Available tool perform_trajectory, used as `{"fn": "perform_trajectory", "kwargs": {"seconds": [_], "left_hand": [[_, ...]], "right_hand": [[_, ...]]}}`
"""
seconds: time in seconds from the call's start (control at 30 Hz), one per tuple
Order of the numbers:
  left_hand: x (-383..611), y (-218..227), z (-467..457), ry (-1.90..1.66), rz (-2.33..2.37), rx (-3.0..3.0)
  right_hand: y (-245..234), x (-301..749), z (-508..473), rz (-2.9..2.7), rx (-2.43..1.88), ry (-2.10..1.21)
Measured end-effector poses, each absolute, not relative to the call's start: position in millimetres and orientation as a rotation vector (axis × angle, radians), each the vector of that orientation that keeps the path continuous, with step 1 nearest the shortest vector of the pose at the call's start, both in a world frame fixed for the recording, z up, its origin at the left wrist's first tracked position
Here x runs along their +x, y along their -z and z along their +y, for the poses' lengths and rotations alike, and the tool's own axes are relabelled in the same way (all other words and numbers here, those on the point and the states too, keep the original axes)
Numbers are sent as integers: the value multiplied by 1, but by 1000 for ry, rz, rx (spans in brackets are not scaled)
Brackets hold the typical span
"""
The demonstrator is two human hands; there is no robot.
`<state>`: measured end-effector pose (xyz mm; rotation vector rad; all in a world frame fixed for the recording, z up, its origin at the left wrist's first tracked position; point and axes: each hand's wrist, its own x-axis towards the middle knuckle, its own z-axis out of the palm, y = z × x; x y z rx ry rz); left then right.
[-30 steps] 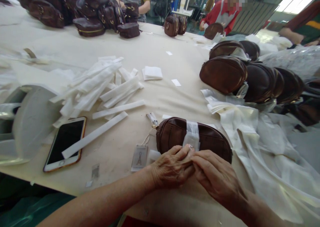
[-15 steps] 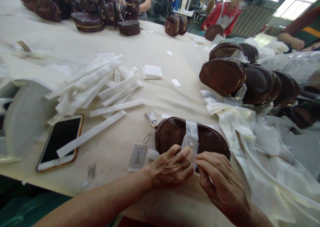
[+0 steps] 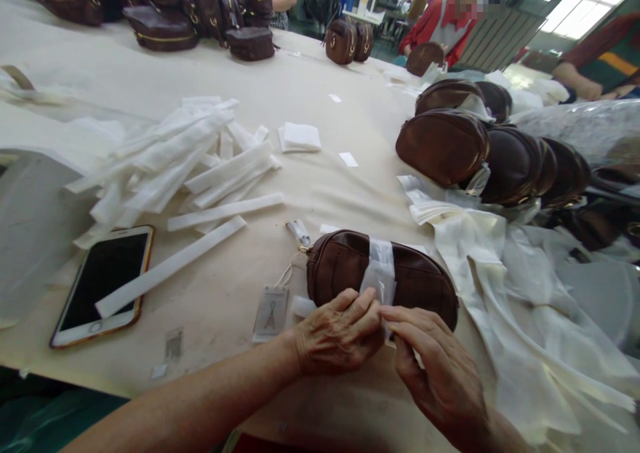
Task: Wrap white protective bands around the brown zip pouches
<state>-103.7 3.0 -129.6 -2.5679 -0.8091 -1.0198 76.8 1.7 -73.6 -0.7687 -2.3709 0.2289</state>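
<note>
A dark brown leather bag (image 3: 420, 276) lies on the table in front of me, with a translucent white strip (image 3: 381, 260) wrapped around its middle. Fingers of my left hand (image 3: 343, 330) are bent and pressed on the strip at the bag's near side. My right hand (image 3: 440, 356) pinches at the strip's lower end, fingertips close to the left ones; the exact grip is partly hidden. From the bag's left end, a wrapped zipper pull (image 3: 299, 232) sticks out and a paper tag (image 3: 271, 313) hangs on a string, flat on the table.
Left of the bag are a phone (image 3: 103, 286) and a pile of white strips (image 3: 165, 160). More brown bags (image 3: 445, 146) and long white sheeting (image 3: 475, 240) lie to the right. Bags (image 3: 160, 30) stand at the far left; co-workers (image 3: 450, 23) are across the table.
The view has shifted slightly, so table items appear a little further left. Both hands stay at the strip; my right fingertips have moved slightly closer to my left ones.
</note>
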Motion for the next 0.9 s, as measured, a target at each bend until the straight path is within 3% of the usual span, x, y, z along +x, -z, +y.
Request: {"fn": "perform_trajectory", "kwargs": {"seconds": [0.9], "left_hand": [[-105, 125, 1, 1209, -948, -2558]], "right_hand": [[88, 73, -9, -2409, -738, -14]]}}
